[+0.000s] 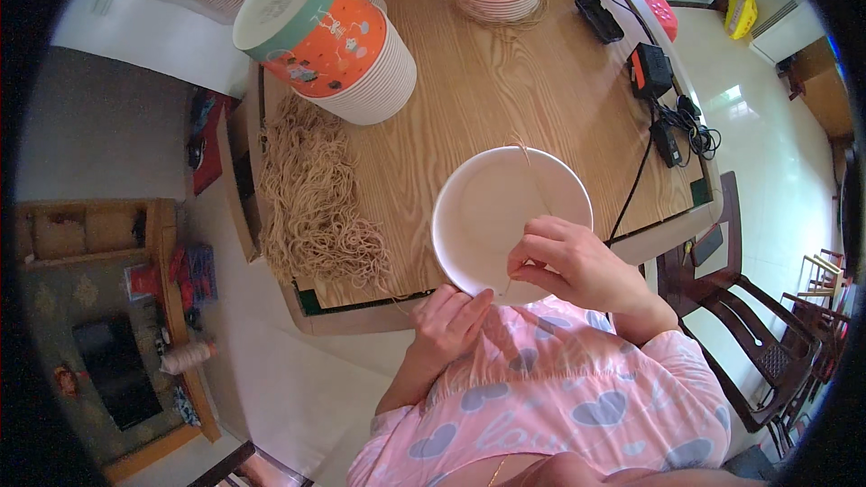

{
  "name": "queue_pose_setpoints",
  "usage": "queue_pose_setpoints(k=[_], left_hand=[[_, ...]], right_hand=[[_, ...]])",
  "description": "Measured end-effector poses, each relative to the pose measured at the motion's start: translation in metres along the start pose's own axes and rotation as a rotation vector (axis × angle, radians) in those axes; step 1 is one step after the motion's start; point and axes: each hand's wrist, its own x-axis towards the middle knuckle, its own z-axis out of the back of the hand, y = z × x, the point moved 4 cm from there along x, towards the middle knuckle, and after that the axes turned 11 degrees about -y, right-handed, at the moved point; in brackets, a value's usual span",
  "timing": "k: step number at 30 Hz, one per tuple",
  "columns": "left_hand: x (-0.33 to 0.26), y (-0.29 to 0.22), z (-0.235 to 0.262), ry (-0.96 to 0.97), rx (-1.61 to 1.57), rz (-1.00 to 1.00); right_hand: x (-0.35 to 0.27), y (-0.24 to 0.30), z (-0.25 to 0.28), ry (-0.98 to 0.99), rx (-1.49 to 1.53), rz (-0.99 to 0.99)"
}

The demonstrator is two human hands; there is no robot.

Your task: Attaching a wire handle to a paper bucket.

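By the tabletop (433,99)'s near edge, the left hand (447,320) grips the near rim of the white bucket (483,216) while the right hand (577,263) pinches a cord (534,175), already over the far rim but seemingly not yet secured nearside.

Tabletop (433,99) evenly lit; soft shading inside white tub (483,216). Glare patch on floor (762,140), right. Left side dim, grainy. Fisheye bows straight edges; black vignette around rim.
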Motion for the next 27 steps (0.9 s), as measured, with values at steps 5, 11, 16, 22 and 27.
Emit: queue_pose_setpoints(k=[5, 11, 16, 22, 27], left_hand=[[-0.002, 0.000, -0.001, -0.010, -0.003, 0.001], [-0.004, 0.000, 0.000, 0.012, -0.004, 0.009], [-0.003, 0.000, -0.001, 0.019, -0.016, 0.017], [-0.002, 0.000, -0.003, 0.008, -0.052, 0.047], [0.006, 0.003, 0.001, -0.037, -0.236, 0.398]], right_hand=[[0.000, -0.002, -0.004, 0.017, -0.022, -0.006], [0.000, -0.002, -0.005, 0.023, -0.032, -0.017], [-0.001, -0.003, -0.005, 0.018, -0.040, -0.010], [0.000, -0.003, -0.003, -0.017, 0.002, -0.061], [0.001, -0.008, -0.005, -0.092, 0.165, -0.161]])
